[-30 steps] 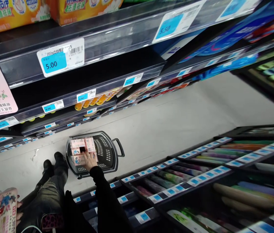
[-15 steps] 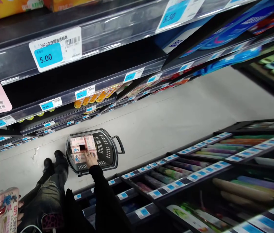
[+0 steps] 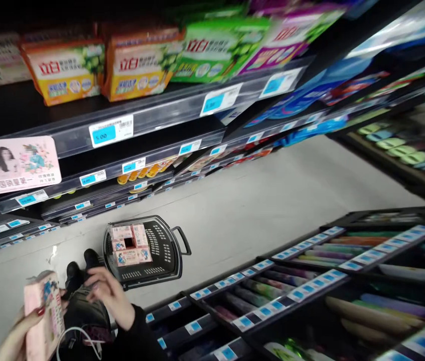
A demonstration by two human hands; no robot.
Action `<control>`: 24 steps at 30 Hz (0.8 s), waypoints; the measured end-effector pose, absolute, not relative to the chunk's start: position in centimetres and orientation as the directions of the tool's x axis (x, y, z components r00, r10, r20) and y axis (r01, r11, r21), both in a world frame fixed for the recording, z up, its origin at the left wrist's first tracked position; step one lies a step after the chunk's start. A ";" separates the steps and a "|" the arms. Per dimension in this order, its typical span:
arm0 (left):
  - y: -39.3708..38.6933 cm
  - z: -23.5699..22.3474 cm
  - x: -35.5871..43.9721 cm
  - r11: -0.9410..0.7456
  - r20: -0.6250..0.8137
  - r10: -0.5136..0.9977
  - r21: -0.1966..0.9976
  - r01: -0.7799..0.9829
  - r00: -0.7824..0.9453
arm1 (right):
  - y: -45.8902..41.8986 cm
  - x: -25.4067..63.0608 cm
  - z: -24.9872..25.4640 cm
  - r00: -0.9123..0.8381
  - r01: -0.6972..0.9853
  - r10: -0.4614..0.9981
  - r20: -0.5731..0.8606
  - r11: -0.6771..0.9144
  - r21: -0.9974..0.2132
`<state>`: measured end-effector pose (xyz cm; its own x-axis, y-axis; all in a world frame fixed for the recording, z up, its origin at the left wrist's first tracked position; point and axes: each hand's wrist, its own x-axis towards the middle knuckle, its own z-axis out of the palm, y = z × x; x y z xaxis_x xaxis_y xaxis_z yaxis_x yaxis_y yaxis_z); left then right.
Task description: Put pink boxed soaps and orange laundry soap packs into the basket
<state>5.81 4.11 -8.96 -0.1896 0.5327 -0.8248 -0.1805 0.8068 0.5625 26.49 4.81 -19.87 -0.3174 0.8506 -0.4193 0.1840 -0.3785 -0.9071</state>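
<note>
My left hand (image 3: 19,328) grips a pink soap pack (image 3: 48,308) at the lower left, the thumb with a red nail lying across its side. My right hand (image 3: 111,297) is raised just right of the pack, over my legs, fingers spread and nothing in them. On the floor in front of my shoes stands a dark shopping basket (image 3: 172,250) with a handle at its right end. Several pink soap packs (image 3: 133,256) lie inside it, arranged around a small dark gap. My right hand is apart from both the basket and the held pack.
Shelves with orange soap packs (image 3: 68,75), green soap packs (image 3: 220,52) and price tags (image 3: 111,133) run along the left. A shelf unit with rolled goods (image 3: 261,268) borders the aisle on the right. Grey floor (image 3: 257,195) lies between them. A white cable (image 3: 75,331) hangs near my lap.
My right hand has left the packs in the basket and come back toward my body. The held soap pack has moved up and right with my left hand. The view now shows more upper shelf.
</note>
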 end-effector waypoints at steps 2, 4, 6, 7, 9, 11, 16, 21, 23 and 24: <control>4.9 -8.6 7.4 0.741 -0.775 0.600 0.632 -0.228 -0.197 | 5.2 23.9 -15.1 -0.448 -0.045 0.854 -0.266 -0.319 -0.947; 5.9 -7.7 8.7 0.664 -0.698 0.678 0.716 -0.215 -0.229 | 5.8 22.0 -11.5 -0.476 -0.092 0.858 -0.196 -0.270 -0.958; 6.6 -6.2 9.1 0.576 -0.581 0.768 0.810 -0.106 -0.269 | 6.3 20.9 -9.4 -0.445 -0.069 0.879 -0.173 -0.227 -0.972; 6.8 -5.5 8.9 0.531 -0.518 0.813 0.847 -0.027 -0.267 | 6.5 20.4 -8.9 -0.438 -0.110 0.885 -0.158 -0.227 -0.968; 7.0 -4.1 7.8 0.411 -0.386 0.902 0.905 0.109 -0.195 | 6.6 19.7 -8.7 -0.497 -0.341 0.857 -0.138 -0.339 -0.877; 6.9 -3.3 6.2 0.280 -0.278 0.960 0.951 0.130 -0.036 | 6.3 19.2 -9.0 -0.630 -0.574 0.772 -0.089 -0.540 -0.616; 6.4 -3.6 3.0 0.326 -0.308 0.937 0.940 -0.098 0.167 | 5.2 18.2 -9.0 -0.692 -0.722 0.693 0.201 -0.671 -0.170; 5.4 -5.3 1.6 0.407 -0.391 0.911 0.905 -0.127 0.130 | 5.1 17.9 -5.8 -0.648 -0.760 0.747 0.147 -0.623 -0.186; 5.0 -5.7 1.1 0.408 -0.391 0.911 0.902 -0.143 0.133 | 5.6 18.1 -4.2 -0.616 -0.775 0.788 0.015 -0.602 -0.191; 4.9 -5.9 0.8 0.406 -0.388 0.912 0.902 -0.148 0.136 | 6.0 18.2 -3.5 -0.590 -0.787 0.806 -0.047 -0.587 -0.189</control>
<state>0.83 4.90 -5.89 0.1365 0.9116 -0.3877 -0.1480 0.4057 0.9019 18.21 5.98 -3.49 -0.5900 0.8060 -0.0472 -0.7871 -0.5872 -0.1887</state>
